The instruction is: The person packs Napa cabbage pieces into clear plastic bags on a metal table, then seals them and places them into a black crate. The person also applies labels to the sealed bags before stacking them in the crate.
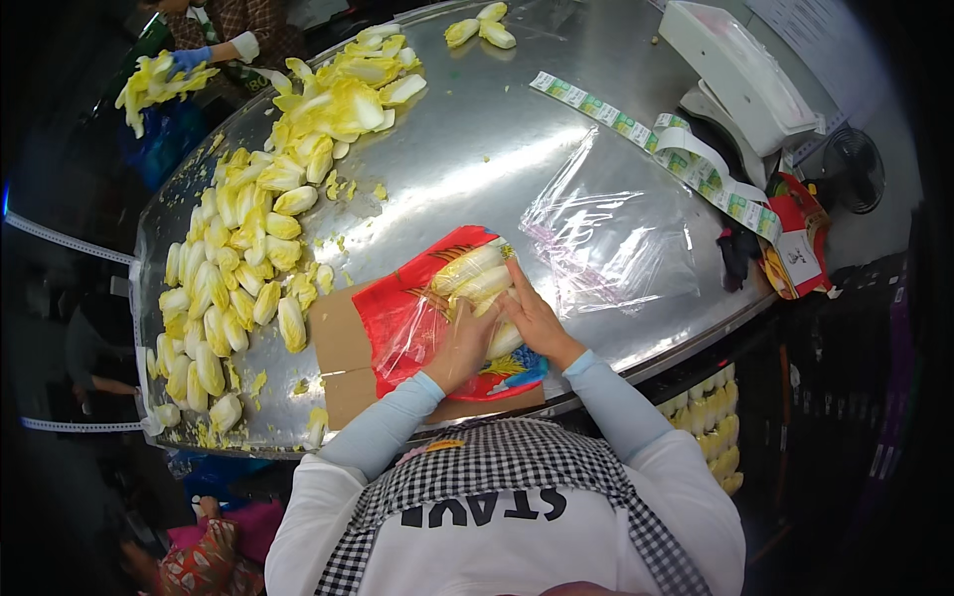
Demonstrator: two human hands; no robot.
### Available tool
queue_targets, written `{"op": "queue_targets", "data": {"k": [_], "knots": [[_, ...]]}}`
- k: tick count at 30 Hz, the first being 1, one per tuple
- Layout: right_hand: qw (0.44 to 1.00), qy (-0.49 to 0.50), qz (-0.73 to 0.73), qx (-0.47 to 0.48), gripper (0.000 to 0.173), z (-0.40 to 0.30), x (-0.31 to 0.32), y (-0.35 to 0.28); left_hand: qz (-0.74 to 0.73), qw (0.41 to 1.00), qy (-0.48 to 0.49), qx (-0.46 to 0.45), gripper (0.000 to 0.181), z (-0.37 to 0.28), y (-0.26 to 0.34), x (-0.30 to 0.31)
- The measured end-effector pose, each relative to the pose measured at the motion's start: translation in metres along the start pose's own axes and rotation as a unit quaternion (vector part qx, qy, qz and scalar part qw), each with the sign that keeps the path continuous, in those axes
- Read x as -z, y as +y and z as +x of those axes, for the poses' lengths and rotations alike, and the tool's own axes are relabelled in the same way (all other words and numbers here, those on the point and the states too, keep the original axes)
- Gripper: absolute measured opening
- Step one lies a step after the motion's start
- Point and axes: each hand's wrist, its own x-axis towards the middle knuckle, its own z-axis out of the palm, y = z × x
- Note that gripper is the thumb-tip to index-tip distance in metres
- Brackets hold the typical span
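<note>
Both my hands are on a clear plastic bag (417, 328) that holds several pale napa cabbage hearts (477, 276). My left hand (463, 339) lies over the near side of the bag, its fingertips partly behind the film. My right hand (538, 316) presses along the right side of the cabbages, its fingers pointing away from me. The bag rests on a red patterned cloth or sheet (391, 298), which lies on brown cardboard (339, 335). The lowest cabbage is partly hidden by my hands.
A large heap of cabbage hearts (216, 290) covers the metal table's (447, 164) left side, with loose leaves (328, 104) beyond. Flat clear bags (618, 246) lie at right, near a label strip (633, 130) and a white device (734, 67). A co-worker's gloved hand (190, 61) holds leaves at upper left.
</note>
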Motion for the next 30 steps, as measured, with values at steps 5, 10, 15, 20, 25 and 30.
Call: {"op": "queue_targets", "data": {"k": [5, 10, 15, 20, 25, 30], "knots": [[0.997, 0.033, 0.07, -0.01, 0.059, 0.001, -0.006, -0.003, -0.061, 0.997, 0.037, -0.005, 0.044, -0.021, -0.02, -0.002], [0.995, 0.037, -0.084, 0.025, 0.061, 0.005, -0.015, 0.0, -0.021, 0.998, 0.045, -0.03, 0.048, -0.018, -0.039, -0.022], [0.98, 0.052, -0.187, 0.04, 0.067, 0.009, -0.011, -0.001, -0.064, 0.998, -0.006, -0.029, 0.044, -0.018, -0.044, -0.004], [0.991, 0.087, -0.015, -0.1, 0.062, -0.045, 0.015, -0.079, -0.247, 0.904, -0.158, 0.311, 0.036, -0.08, -0.105, 0.127], [0.707, -0.052, 0.553, -0.437, 0.074, -0.067, -0.036, -0.069, -0.229, 0.958, 0.155, 0.077, 0.025, 0.002, -0.086, 0.126], [0.682, -0.035, 0.613, -0.397, 0.05, -0.057, -0.065, -0.055, 0.036, 0.977, -0.146, 0.15, 0.033, 0.062, -0.094, 0.083]]}}
